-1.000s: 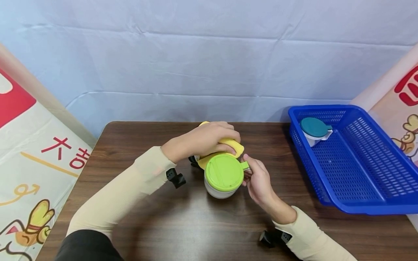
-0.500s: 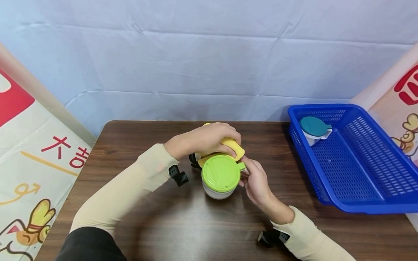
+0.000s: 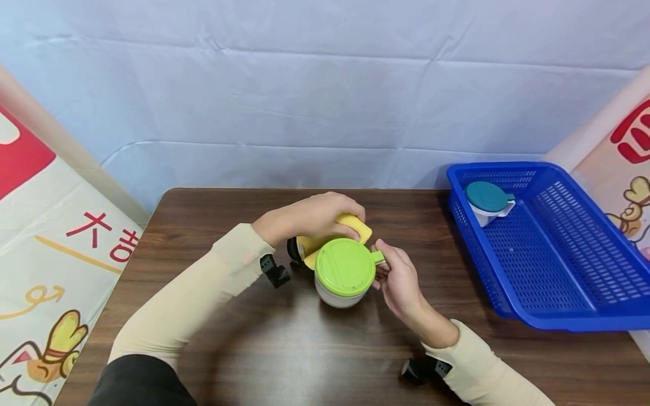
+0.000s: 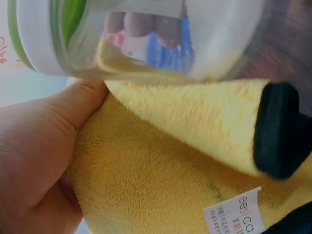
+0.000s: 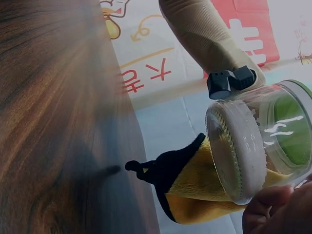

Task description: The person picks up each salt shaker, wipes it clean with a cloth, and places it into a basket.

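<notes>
A clear jar (image 3: pixel 344 270) with a bright green lid and a side handle is held above the table, upright in the head view. My right hand (image 3: pixel 401 280) grips its handle, fingers curled round it. Some white stuff shows in the bottom of the jar (image 5: pixel 239 151) in the right wrist view. My left hand (image 3: pixel 317 217) holds a yellow cloth (image 4: pixel 141 165) with a black edge and a white label against the jar's far side. Part of the cloth hangs below the hand. The left fingertips are hidden behind the cloth.
A blue perforated basket (image 3: pixel 538 270) stands on the right of the brown wooden table (image 3: pixel 284 361). Inside its far left corner sits a similar jar with a teal lid (image 3: pixel 487 197). A pale cloth backdrop (image 3: pixel 325 101) hangs behind the table.
The jar shifts slightly left and stays in the right hand's grip. The left hand and cloth slide a little along the jar's side, ending slightly further left. The basket stays put.
</notes>
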### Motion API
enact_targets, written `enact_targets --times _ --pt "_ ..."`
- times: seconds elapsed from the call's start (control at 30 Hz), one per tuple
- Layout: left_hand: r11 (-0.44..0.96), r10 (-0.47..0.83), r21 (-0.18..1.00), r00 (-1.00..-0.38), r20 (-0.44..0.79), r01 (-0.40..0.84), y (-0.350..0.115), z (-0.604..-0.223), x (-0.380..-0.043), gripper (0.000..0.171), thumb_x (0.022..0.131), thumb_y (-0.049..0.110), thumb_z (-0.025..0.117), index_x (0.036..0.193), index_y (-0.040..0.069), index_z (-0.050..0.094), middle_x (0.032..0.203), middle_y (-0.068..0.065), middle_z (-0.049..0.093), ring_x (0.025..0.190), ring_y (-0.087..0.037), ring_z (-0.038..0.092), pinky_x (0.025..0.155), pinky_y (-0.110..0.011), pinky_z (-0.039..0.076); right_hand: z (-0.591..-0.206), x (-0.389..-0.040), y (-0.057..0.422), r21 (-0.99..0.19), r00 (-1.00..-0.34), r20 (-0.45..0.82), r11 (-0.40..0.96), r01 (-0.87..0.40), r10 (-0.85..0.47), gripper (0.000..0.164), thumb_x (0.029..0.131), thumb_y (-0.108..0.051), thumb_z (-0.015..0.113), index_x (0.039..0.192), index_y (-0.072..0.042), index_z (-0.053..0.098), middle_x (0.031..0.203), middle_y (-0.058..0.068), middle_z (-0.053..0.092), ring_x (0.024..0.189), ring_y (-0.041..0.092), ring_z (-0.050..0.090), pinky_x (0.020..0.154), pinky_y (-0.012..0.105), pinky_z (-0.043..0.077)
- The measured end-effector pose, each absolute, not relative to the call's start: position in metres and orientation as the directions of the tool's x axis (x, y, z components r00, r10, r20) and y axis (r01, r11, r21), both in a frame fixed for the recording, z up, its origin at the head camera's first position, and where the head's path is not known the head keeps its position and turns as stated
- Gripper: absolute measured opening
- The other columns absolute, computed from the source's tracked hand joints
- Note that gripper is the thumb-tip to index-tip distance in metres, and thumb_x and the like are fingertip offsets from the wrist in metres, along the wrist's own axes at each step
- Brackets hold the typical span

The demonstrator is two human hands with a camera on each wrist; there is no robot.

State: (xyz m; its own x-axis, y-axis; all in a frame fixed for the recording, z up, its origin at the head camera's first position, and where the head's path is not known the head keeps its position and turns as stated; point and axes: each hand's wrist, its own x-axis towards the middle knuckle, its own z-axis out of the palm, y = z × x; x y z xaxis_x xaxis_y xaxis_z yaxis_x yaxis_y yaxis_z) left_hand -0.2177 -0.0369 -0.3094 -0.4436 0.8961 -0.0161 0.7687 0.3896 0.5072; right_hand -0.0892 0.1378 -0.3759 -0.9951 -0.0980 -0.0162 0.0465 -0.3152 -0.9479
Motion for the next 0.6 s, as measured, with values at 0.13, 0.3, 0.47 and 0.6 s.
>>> enact_targets --times 0.13,0.3,0.47,0.6 --pt "0.414 0.886 0.485 -0.464 -0.020 0.770 -0.040 -0.314 -0.221 0.018 0.100 0.034 0.066 0.102 0.016 0.069 0.090 0.004 0.062 0.080 -0.013 0.052 0.075 -0.030 0.044 -0.374 -0.089 0.140 -0.948 -0.995 -0.010 -0.316 0.040 -0.097 0.047 0.110 -0.021 0.034 0.067 -0.006 0.022 0.063 0.006 0.020 0.053 0.013 0.026 0.049 0.025 0.025" --pt "0.420 0.878 0.478 -0.479 0.001 0.771 -0.049 -0.321 -0.223 0.019 0.100 0.034 0.064 0.102 0.016 0.067 0.088 0.003 0.059 0.081 -0.014 0.051 0.078 -0.031 0.043 -0.374 -0.090 0.142 -0.947 -0.996 -0.014 -0.320 0.043 -0.091 0.048 0.110 -0.021 0.033 0.066 -0.007 0.022 0.063 0.005 0.020 0.052 0.014 0.025 0.048 0.025 0.026" --pt "0.454 0.850 0.485 -0.527 0.016 0.747 -0.061 -0.324 -0.223 0.019 0.101 0.037 0.062 0.105 0.019 0.066 0.088 0.005 0.057 0.084 -0.015 0.050 0.079 -0.033 0.042 -0.373 -0.091 0.144 -0.944 -0.997 -0.014 -0.327 0.038 -0.075 0.047 0.110 -0.021 0.032 0.065 -0.008 0.025 0.062 0.004 0.020 0.052 0.012 0.026 0.049 0.022 0.028" --pt "0.490 0.825 0.454 -0.564 0.034 0.744 -0.072 -0.325 -0.223 0.018 0.102 0.036 0.062 0.106 0.020 0.065 0.088 0.006 0.056 0.084 -0.016 0.049 0.080 -0.034 0.041 -0.372 -0.092 0.146 -0.938 -0.998 -0.010 -0.346 0.033 -0.068 0.047 0.110 -0.020 0.031 0.065 -0.010 0.024 0.062 0.002 0.020 0.053 0.012 0.025 0.049 0.021 0.029"
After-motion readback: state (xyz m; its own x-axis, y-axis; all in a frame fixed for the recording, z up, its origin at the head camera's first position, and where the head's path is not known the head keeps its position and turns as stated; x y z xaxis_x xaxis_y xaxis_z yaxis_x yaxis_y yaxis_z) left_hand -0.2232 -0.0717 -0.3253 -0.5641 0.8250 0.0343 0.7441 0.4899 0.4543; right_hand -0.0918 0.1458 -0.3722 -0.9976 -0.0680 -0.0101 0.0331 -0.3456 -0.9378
